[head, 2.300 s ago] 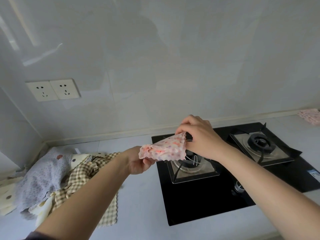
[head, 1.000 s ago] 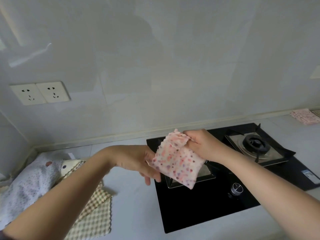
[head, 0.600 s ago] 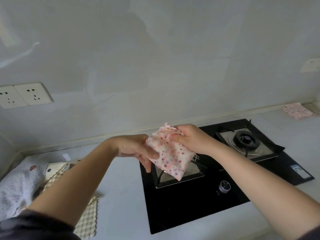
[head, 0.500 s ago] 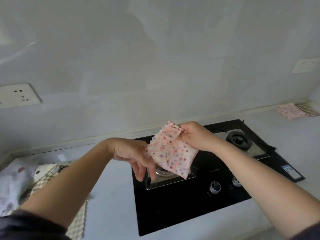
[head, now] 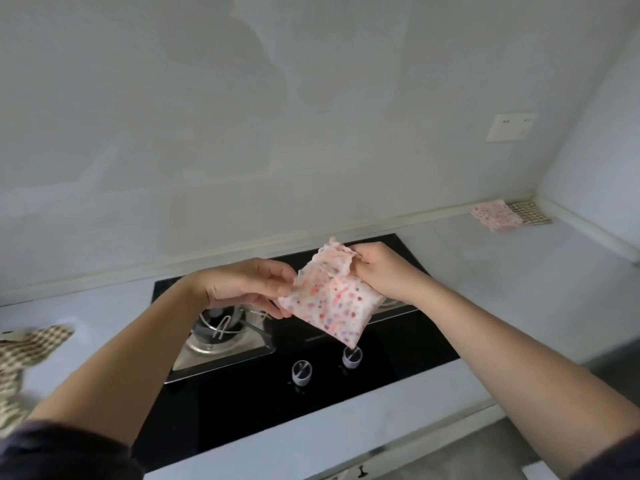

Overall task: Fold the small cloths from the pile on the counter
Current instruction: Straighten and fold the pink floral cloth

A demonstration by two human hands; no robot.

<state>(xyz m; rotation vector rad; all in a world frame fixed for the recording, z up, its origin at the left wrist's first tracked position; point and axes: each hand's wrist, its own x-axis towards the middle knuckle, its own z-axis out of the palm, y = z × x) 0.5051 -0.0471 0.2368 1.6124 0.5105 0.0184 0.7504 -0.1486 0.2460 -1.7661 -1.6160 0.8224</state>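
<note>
Above the gas hob (head: 242, 403), right hand (head: 377, 271) pinches the pink floral cloth (head: 329, 303) at its top corner, left hand (head: 249, 285) its side. Folding seems done; next, stack it right of the hob.

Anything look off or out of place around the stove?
The pink dotted cloth, pinched by the left hand and right hand, hangs over the black hob rather than bare counter. No flame shows; nothing spilled.

The spotted cloth (head: 329, 303) is shown as thin, soft, matt fabric. The hob (head: 242, 403) is finished in glossy black glass, with its left burner tray (head: 221, 344) made of shiny metal.
</note>
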